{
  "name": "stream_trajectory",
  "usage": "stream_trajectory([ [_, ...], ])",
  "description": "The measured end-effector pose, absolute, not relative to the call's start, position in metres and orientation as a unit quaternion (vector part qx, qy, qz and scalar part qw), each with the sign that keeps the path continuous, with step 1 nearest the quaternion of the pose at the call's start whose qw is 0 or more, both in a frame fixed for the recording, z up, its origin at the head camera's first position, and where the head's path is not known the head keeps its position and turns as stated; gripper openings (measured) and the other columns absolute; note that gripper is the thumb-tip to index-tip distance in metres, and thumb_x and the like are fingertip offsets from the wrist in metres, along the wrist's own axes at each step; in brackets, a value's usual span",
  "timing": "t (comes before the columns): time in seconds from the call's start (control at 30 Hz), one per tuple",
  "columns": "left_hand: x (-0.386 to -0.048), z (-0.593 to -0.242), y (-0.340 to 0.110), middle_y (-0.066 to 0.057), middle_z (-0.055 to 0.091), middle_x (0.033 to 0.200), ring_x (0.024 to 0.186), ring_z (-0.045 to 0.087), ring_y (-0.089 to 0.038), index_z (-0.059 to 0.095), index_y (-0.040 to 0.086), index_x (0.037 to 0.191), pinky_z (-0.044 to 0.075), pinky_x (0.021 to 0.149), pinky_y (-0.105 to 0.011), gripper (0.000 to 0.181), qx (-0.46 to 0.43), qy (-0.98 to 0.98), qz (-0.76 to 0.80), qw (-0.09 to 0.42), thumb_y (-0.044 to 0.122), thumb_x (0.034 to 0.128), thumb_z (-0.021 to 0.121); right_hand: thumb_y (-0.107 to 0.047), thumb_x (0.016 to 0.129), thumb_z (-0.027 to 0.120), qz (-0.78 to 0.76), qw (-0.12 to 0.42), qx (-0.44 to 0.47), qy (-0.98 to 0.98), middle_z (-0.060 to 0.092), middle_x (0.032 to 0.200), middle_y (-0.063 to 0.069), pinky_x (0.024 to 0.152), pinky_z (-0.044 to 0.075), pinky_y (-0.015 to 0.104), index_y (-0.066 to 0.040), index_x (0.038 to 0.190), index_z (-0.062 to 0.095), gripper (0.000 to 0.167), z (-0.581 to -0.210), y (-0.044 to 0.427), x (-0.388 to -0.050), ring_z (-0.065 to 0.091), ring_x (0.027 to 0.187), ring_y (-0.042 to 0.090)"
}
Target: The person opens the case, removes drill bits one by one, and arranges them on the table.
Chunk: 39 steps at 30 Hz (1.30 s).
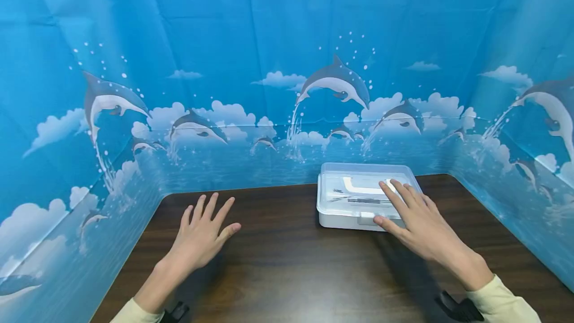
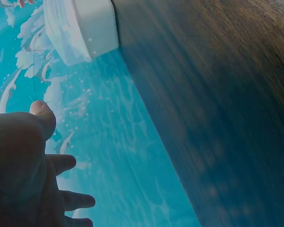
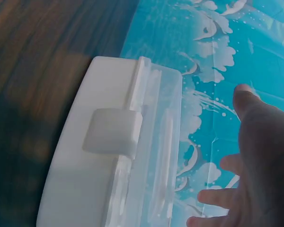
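Clear-lidded white rectangular plastic box (image 1: 339,222), at centre right of the frame on the dark brown wood-grain desk (image 1: 287,273), partly beneath a spread bare right hand (image 1: 419,226), apparently without contact; well apart from a spread bare left hand (image 1: 197,241) at lower left. Probably best to brace opposite sides evenly, avoid tugging the white plastic front latch (image 1: 366,219), and stay level to avoid sliding the slender dark pieces (image 1: 369,201) inside.

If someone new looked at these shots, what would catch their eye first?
Probably the bright blue dolphin-print sheet, hung behind and along both sides of the dark brown wood-grain table. Next, the rectangular white plastic box with a clear lid, toward the table's far right, partly beneath the spread right hand; the left hand hovers left of it.
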<state>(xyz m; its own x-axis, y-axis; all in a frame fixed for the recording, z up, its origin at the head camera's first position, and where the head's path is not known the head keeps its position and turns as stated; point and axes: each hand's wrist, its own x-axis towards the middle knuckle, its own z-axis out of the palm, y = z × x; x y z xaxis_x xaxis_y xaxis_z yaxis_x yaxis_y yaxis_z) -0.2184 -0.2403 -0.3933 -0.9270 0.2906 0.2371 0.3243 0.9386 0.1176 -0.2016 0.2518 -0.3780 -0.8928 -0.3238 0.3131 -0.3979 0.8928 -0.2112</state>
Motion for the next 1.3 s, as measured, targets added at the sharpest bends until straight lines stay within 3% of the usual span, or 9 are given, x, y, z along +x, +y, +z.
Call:
stream_trajectory([
  [0.17,-0.220,-0.403,-0.236,-0.026,0.024,0.162,0.148,0.014,-0.051,0.032,0.020,0.162,0.008,0.111,-0.070,0.074,-0.172,-0.975,-0.097,0.106,0.060,0.1018,0.049,-0.055,0.100,0.058,0.156,0.174,0.186,-0.954,0.039,0.154,0.021,0.100,0.030,0.072,-0.012,0.160,0.035,0.077,-0.382,0.253,-0.197,0.039,0.136,0.048],
  [0.37,-0.227,-0.401,-0.224,-0.023,0.024,0.163,0.148,0.014,-0.049,0.028,0.023,0.163,0.008,0.112,-0.069,0.077,-0.175,-0.974,-0.096,0.104,0.066,0.1016,0.041,-0.053,0.101,0.058,0.158,0.195,0.178,-0.951,0.046,0.149,0.019,0.097,0.034,0.071,-0.009,0.155,0.044,0.071,-0.380,0.255,-0.194,0.045,0.133,0.045],
  [0.67,-0.234,-0.399,-0.206,-0.022,0.030,0.161,0.146,0.022,-0.049,0.027,0.022,0.163,0.015,0.111,-0.069,0.074,-0.185,-0.972,-0.106,0.098,0.064,0.1032,0.040,-0.050,0.103,0.056,0.158,0.195,0.162,-0.954,0.052,0.144,0.019,0.099,0.032,0.070,-0.010,0.152,0.049,0.063,-0.386,0.262,-0.183,0.050,0.128,0.046],
  [0.9,-0.237,-0.407,-0.193,-0.022,0.031,0.160,0.145,0.024,-0.050,0.028,0.022,0.163,0.017,0.110,-0.070,0.076,-0.197,-0.970,-0.118,0.078,0.067,0.1022,0.036,-0.048,0.104,0.056,0.158,0.189,0.156,-0.957,0.055,0.141,0.018,0.096,0.037,0.068,-0.012,0.150,0.052,0.059,-0.393,0.264,-0.179,0.054,0.124,0.044],
  [1.13,-0.236,-0.411,-0.184,-0.022,0.033,0.159,0.145,0.025,-0.050,0.033,0.022,0.162,0.019,0.110,-0.070,0.074,-0.201,-0.970,-0.121,0.061,0.067,0.1022,0.036,-0.050,0.105,0.051,0.170,0.167,0.142,-0.961,0.063,0.135,0.013,0.084,0.049,0.063,-0.015,0.145,0.060,0.053,-0.404,0.263,-0.179,0.064,0.114,0.038],
  [1.3,-0.243,-0.415,-0.177,-0.019,0.035,0.159,0.144,0.028,-0.048,0.045,0.019,0.156,0.020,0.110,-0.070,0.078,-0.198,-0.971,-0.125,0.044,0.072,0.1001,0.033,-0.049,0.106,0.049,0.191,0.150,0.134,-0.961,0.072,0.118,0.003,0.076,0.053,0.058,-0.018,0.131,0.071,0.045,-0.410,0.261,-0.183,0.070,0.103,0.030],
])
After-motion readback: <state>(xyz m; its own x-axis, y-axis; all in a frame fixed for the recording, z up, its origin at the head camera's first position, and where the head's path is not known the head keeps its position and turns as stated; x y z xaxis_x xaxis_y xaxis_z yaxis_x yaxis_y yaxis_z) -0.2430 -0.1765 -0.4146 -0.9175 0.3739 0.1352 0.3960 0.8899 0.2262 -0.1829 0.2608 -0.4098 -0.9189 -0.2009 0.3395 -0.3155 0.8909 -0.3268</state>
